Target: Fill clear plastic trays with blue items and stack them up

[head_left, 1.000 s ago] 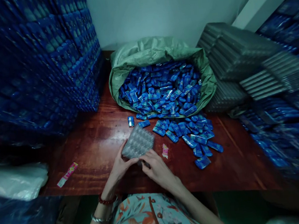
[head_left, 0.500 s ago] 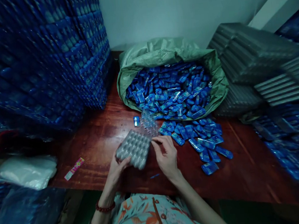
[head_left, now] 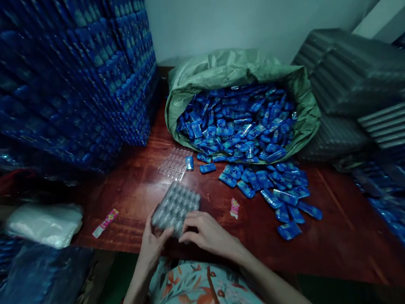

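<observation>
A tall wall of stacked blue packs (head_left: 73, 73) and an open green sack (head_left: 238, 72) spilling blue sachets crowd the red-brown wooden table (head_left: 338, 225). At its near edge, left hand (head_left: 153, 240) and right hand (head_left: 206, 232) clamp fingers on a stack of clear blister trays (head_left: 175, 207), steadying it; a single tray (head_left: 174, 163) lies beyond.

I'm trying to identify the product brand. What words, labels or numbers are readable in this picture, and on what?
No text can be read.
Blue packets: light printing, too small and blurred.
Packets in the green sack: the same, illegible.
Pink strip on the table: markings too small.
Blue stacks: pattern only, blurred.
Clear tray stack in both hands: no print visible.
</observation>
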Demonstrator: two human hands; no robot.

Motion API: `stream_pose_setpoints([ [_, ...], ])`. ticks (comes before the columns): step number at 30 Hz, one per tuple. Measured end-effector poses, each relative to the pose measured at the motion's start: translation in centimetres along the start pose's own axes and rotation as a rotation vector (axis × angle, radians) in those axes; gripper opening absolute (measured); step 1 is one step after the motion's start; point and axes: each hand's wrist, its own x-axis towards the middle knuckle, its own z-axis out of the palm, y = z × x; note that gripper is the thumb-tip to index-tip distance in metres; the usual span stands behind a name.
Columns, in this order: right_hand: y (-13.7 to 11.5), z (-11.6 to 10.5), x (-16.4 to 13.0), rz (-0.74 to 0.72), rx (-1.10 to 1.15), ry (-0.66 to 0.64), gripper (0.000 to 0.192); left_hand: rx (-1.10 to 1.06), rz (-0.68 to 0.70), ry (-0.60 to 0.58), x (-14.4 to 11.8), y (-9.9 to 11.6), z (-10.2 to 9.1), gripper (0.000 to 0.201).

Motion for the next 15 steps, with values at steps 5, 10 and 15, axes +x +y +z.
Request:
stream_pose_setpoints([
  [5, 0.6, -0.6, 0.1, 0.1, 0.144, -0.019, 0.014, 0.039, 0.037, -0.05, 0.3, 0.7, 1.2, 0.091],
  [10, 0.3, -0.9, -0.4, 0.004, -0.073, 0.001, 0.018, 0.072, 0.058, -0.075, 0.6, 0.6, 1.4, 0.092],
  [15, 0.5, -1.1, -0.7, 0.014, -0.22, 0.089, 0.018, 0.054, 0.05, -0.056, 0.9, 0.4, 1.6, 0.088],
])
